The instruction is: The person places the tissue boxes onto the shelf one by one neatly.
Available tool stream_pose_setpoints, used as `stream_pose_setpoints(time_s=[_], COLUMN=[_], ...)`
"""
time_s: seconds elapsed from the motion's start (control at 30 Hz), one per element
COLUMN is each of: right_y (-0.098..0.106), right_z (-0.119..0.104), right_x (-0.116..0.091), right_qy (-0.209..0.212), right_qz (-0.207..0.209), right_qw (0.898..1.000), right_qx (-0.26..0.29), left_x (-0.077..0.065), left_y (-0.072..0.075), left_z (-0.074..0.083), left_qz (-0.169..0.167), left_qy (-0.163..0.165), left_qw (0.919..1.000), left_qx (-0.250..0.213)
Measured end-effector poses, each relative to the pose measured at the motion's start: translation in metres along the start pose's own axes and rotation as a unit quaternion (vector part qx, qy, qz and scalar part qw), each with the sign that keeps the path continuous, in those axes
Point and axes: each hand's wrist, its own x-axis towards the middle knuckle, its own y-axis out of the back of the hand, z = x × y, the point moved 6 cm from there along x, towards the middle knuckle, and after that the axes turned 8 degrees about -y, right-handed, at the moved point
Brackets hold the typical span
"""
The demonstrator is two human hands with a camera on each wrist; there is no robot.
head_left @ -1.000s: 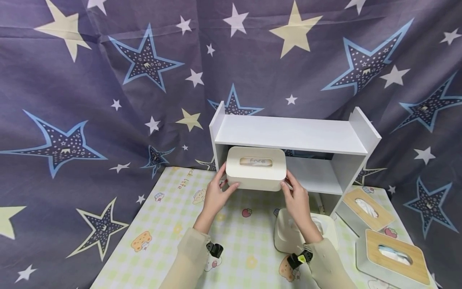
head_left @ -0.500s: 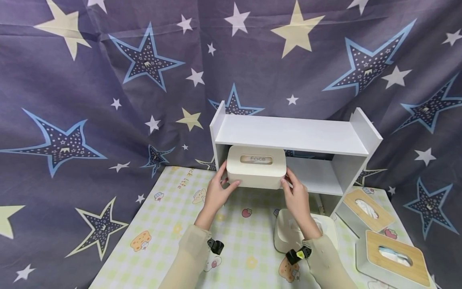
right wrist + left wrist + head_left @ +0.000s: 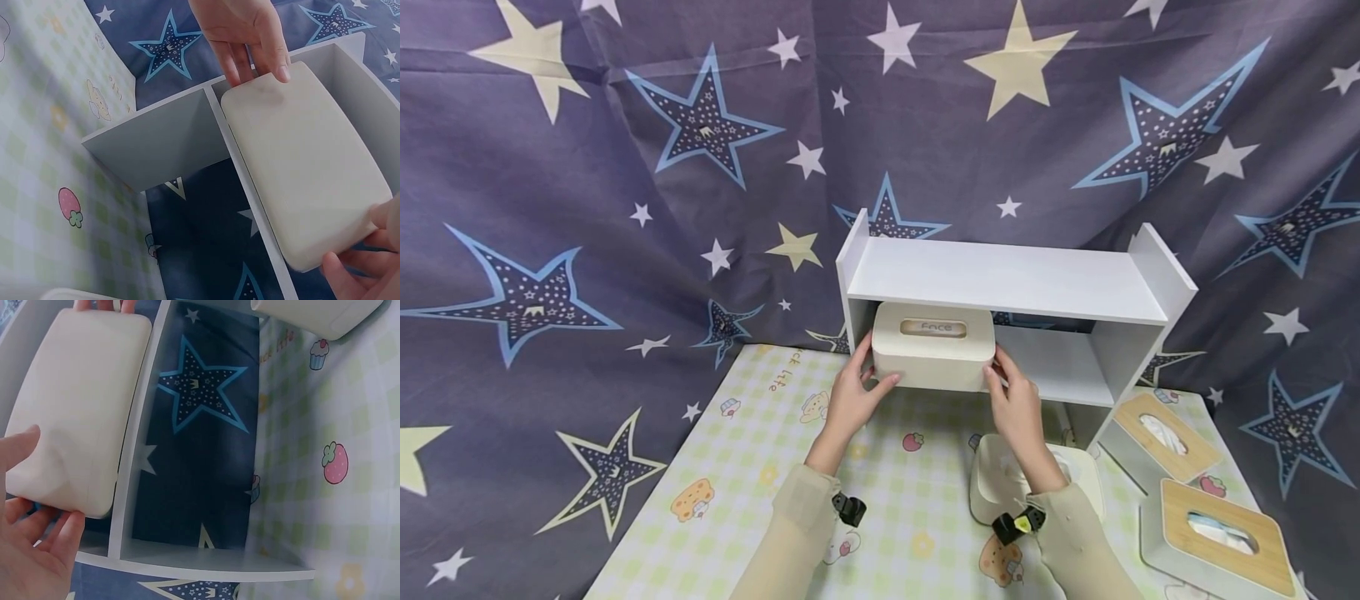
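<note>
A cream tissue box (image 3: pixel 933 367) with a lettered slot in its lid sits partly inside the left half of the white shelf's (image 3: pixel 1007 279) middle level, its front sticking out. My left hand (image 3: pixel 850 400) grips its left end, thumb on the front face and fingers round the side. At the right end, my right hand (image 3: pixel 1017 408) holds it the same way. In the left wrist view, the smooth front of the box (image 3: pixel 81 412) lies close along the shelf board (image 3: pixel 139 425). The right wrist view shows both hands at opposite ends of the box (image 3: pixel 306 165).
Another cream tissue box (image 3: pixel 996 487) stands on the checked tablecloth (image 3: pixel 722 450), partly behind my right forearm. Two tissue boxes with wooden lids, one farther back (image 3: pixel 1165 433) and one nearer (image 3: pixel 1225 537), stand right of the shelf. A starry curtain (image 3: pixel 737 208) hangs behind.
The tissue box has shifted slightly back into the shelf and its lid has tilted to look flatter. Both hands keep their hold and move with it.
</note>
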Motion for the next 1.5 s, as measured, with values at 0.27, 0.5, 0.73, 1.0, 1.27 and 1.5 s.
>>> stream_pose_setpoints(time_s=[0.27,0.5,0.73,1.0,1.27,1.5], right_y=[0.001,0.000,-0.002,-0.001,0.011,0.023], right_z=[-0.001,-0.003,-0.005,-0.001,0.004,0.011], right_x=[0.001,0.002,-0.001,-0.013,-0.029,-0.041], right_qy=[-0.005,-0.013,-0.003,0.021,0.044,0.055], right_qz=[-0.010,-0.023,-0.044,-0.057,-0.052,-0.046], right_qw=[1.000,1.000,0.998,0.996,0.996,0.996], right_qx=[0.003,0.011,0.037,0.058,0.059,0.053], left_x=[0.002,0.004,0.000,-0.020,-0.045,-0.063], left_y=[-0.004,-0.006,-0.012,-0.018,-0.027,-0.033], left_z=[0.003,0.005,0.004,0.005,0.002,0.001], left_qz=[-0.015,-0.006,-0.010,-0.003,0.003,0.004], left_qy=[-0.006,-0.050,-0.033,-0.027,-0.019,-0.027], left_qw=[0.9999,0.9987,0.9994,0.9996,0.9991,0.9987], left_qx=[-0.005,0.008,-0.001,-0.002,-0.038,-0.043])
